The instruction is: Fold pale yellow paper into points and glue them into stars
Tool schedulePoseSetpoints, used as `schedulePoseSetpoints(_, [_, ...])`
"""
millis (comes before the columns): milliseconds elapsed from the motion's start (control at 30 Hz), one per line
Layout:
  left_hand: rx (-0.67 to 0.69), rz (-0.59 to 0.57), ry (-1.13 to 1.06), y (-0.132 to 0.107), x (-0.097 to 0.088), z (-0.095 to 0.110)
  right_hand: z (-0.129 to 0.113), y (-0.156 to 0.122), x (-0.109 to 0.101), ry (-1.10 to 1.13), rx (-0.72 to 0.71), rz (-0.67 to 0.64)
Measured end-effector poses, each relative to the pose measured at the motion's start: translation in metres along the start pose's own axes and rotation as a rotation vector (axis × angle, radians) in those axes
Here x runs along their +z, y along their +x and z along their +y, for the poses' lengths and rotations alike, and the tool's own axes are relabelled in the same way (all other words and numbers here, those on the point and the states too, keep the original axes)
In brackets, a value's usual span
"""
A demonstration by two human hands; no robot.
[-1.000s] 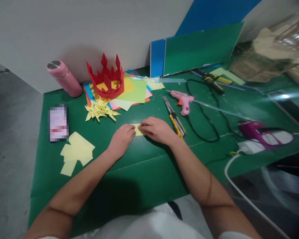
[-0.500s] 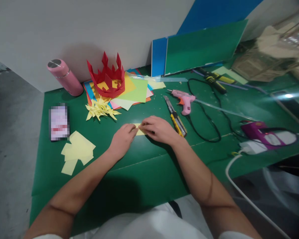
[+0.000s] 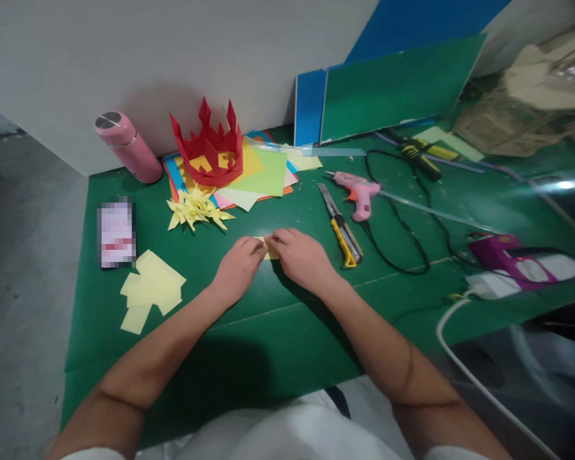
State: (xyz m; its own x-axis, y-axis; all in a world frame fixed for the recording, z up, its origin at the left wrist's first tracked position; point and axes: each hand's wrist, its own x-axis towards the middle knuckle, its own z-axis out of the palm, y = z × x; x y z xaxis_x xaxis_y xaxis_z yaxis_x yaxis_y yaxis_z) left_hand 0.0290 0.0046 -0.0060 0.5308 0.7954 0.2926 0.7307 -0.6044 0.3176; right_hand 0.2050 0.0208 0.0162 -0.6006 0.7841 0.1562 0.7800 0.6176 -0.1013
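Observation:
A small piece of yellow paper (image 3: 271,253) lies on the green tabletop, mostly hidden under my fingers. My left hand (image 3: 239,263) grips its left part, fingers pressed together. From the other side my right hand (image 3: 301,255) pinches the paper, the fingertips of both hands nearly meeting. Beyond them sits a cluster of folded yellow paper pieces (image 3: 196,208) with pointed ends. Flat yellow paper slips (image 3: 154,284) are spread in a loose pile to the left. Behind the cluster, a red folded-paper crown (image 3: 211,167) stands on coloured paper sheets (image 3: 268,172).
A utility knife (image 3: 341,231) and a pink glue gun (image 3: 357,191) with a black cord lie right of my hands. Farther right are a purple power strip (image 3: 496,246) and yellow-black pliers (image 3: 421,160). A pink bottle (image 3: 130,148) and a blurred phone (image 3: 117,233) stand and lie left.
My right hand has shifted slightly down and left over the yellow paper, uncovering more of the utility knife's handle. The whole view has moved a little; my left hand stays on the paper.

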Motion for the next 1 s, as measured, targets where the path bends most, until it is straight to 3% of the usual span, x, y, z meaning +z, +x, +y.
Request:
schedulePoseSetpoints(100, [-0.006,0.025,-0.008,-0.001,0.001,-0.001,0.000,-0.003,-0.003,0.000,0.045,0.004])
schedulePoseSetpoints(267, [0.018,0.090,-0.023,-0.002,0.004,-0.004,0.025,-0.010,-0.009,-0.020,0.179,0.017])
schedulePoseSetpoints(433, [0.035,0.104,-0.049,-0.001,0.004,-0.005,0.034,-0.004,0.000,0.174,0.214,0.180])
schedulePoseSetpoints(600, [-0.002,0.087,-0.062,0.001,0.001,-0.004,0.033,0.002,0.010,0.321,0.136,0.100])
schedulePoseSetpoints(767, [-0.065,0.107,-0.158,0.002,0.002,-0.005,0.029,0.002,0.006,0.526,0.236,0.037])
schedulePoseSetpoints(833, [-0.112,0.169,-0.277,0.002,0.003,-0.006,0.026,0.001,0.005,0.683,0.314,0.005])
schedulePoseSetpoints(1000, [-0.309,0.516,-0.679,0.004,0.009,-0.007,0.020,0.003,0.007,1.219,0.437,0.028])
